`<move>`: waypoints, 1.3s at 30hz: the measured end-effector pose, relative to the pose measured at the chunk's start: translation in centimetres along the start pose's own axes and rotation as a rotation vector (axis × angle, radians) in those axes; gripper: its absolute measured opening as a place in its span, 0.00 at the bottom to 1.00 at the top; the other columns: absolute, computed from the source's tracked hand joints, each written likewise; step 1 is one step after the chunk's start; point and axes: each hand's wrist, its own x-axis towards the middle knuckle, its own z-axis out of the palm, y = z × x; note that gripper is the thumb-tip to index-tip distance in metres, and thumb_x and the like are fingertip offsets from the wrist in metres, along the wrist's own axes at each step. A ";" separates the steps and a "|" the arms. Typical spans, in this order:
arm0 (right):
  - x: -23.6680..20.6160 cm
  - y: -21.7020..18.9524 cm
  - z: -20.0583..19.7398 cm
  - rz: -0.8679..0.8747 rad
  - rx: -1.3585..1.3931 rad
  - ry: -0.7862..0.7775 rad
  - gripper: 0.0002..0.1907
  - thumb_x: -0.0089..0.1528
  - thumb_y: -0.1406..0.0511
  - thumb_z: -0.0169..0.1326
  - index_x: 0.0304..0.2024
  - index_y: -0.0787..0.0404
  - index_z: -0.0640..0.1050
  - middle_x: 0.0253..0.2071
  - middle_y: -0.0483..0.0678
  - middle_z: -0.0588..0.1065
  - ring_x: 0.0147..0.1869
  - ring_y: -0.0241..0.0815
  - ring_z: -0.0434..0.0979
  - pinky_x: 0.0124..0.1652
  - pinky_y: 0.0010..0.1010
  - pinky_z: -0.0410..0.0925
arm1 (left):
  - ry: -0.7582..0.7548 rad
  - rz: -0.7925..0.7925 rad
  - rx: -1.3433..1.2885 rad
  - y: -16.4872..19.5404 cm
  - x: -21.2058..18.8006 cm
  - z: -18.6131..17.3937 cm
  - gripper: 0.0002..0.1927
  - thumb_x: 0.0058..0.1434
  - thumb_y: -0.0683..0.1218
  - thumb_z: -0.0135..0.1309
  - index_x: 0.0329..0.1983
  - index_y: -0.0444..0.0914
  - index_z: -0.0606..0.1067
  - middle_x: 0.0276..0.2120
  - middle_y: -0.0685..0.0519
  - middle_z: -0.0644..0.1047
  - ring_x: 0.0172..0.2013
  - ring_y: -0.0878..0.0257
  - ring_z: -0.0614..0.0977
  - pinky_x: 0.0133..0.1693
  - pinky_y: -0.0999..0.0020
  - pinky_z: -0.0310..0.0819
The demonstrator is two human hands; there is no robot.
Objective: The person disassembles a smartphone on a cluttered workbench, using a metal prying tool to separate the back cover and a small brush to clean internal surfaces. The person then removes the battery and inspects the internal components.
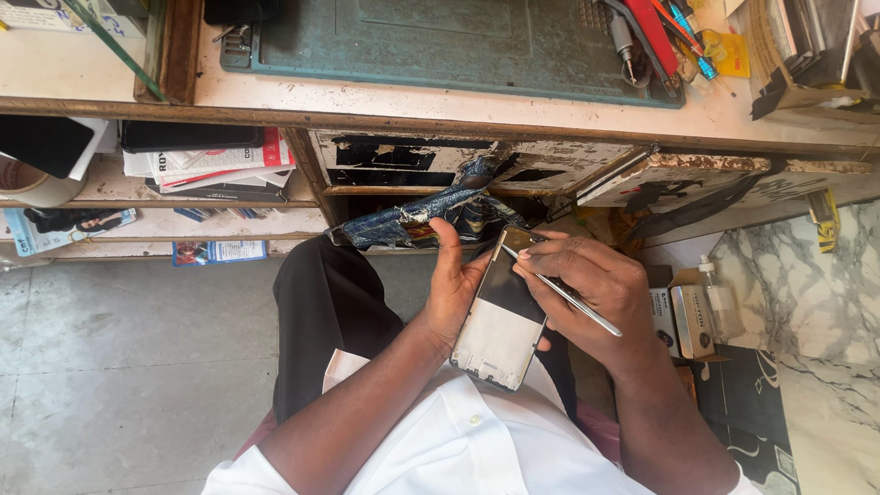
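My left hand (451,289) grips an opened phone (500,316) by its left edge, back side up, with a dark upper part and a pale lower panel. My right hand (591,284) holds thin metal tweezers (564,293) like a pen. Their tip touches the top edge of the phone. Both hands are over my lap, in front of a worn workbench.
A green work mat (440,41) lies on the bench top, with screwdrivers and tools (655,37) at its right end. Open drawers (678,174) jut out below. Shelves with papers (211,160) are at left. Small boxes and a bottle (706,307) stand at right by a marble slab.
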 end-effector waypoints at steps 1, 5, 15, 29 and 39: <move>0.0 0.0 0.0 0.000 -0.015 0.010 0.09 0.57 0.72 0.67 0.40 0.64 0.82 0.39 0.51 0.82 0.50 0.48 0.85 0.50 0.35 0.78 | 0.009 0.000 0.006 0.0 0.0 0.1 0.66 0.52 0.89 0.22 0.73 0.35 0.63 0.54 0.34 0.76 0.48 0.43 0.84 0.43 0.36 0.83; 0.1 -0.3 0.1 0.026 -0.006 0.051 0.08 0.58 0.73 0.66 0.38 0.65 0.80 0.41 0.53 0.82 0.48 0.47 0.86 0.45 0.32 0.78 | 0.030 0.003 0.046 0.1 0.1 0.3 0.65 0.53 0.89 0.22 0.73 0.35 0.63 0.53 0.35 0.76 0.46 0.44 0.84 0.43 0.38 0.83; 1.0 -0.9 0.4 0.090 -0.006 0.133 0.07 0.60 0.73 0.65 0.38 0.66 0.79 0.40 0.53 0.81 0.44 0.43 0.85 0.40 0.29 0.78 | 0.076 0.012 0.139 0.1 0.3 0.9 0.64 0.50 0.88 0.22 0.73 0.39 0.62 0.54 0.37 0.75 0.47 0.45 0.84 0.44 0.41 0.83; 1.0 -0.4 0.8 0.138 0.050 0.096 0.07 0.60 0.72 0.65 0.39 0.65 0.80 0.41 0.51 0.82 0.45 0.41 0.85 0.43 0.28 0.78 | 0.032 0.027 0.101 0.4 0.5 0.2 0.63 0.53 0.88 0.22 0.72 0.37 0.63 0.54 0.36 0.75 0.47 0.46 0.84 0.43 0.40 0.84; 0.4 0.0 0.6 0.123 0.087 0.052 0.08 0.58 0.71 0.66 0.39 0.65 0.80 0.41 0.53 0.82 0.46 0.42 0.85 0.43 0.29 0.78 | 0.029 0.017 0.070 0.4 0.1 0.2 0.65 0.52 0.89 0.21 0.72 0.36 0.64 0.52 0.36 0.77 0.45 0.45 0.85 0.42 0.42 0.85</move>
